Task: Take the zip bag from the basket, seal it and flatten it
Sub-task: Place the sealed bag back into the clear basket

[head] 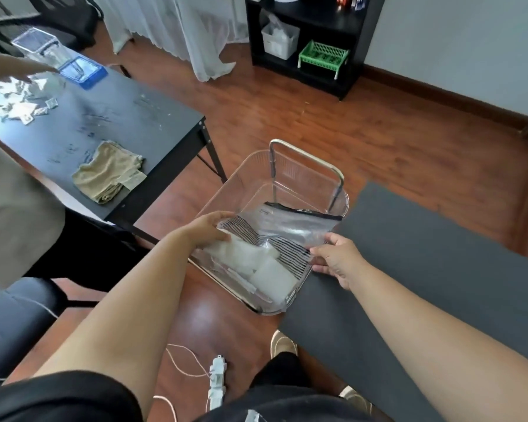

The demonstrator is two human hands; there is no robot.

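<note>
Zip bag (282, 228) lay in the clear basket (302, 175), which stood on the floor between the black surface (128, 117) and a grey mat (424, 254). The bag sat on top of the other contents, its dark zip edge toward the far end.

Left hand (209, 228) was at the bag's near-left corner, fingers curled over the edge; the hold looked closed on the film, but the fingertips were partly hidden. Right hand (336, 257) pinched the bag's right edge between thumb and fingers.

Handling, judged: thin clear film with a folded striped cloth (269, 239) inside, so light, limp and somewhat slick. It would likely sag in the middle if lifted by one corner; a two-sided grip on opposite edges looked sound. For sealing, a hold at the zip strip would serve better, since that is the stiffest part.

Count: one zip bag, one basket with one upright wire handle (305, 172), at least two white packets (256, 266) below the bag, one tan cloth (107, 175) on the black surface.
</note>
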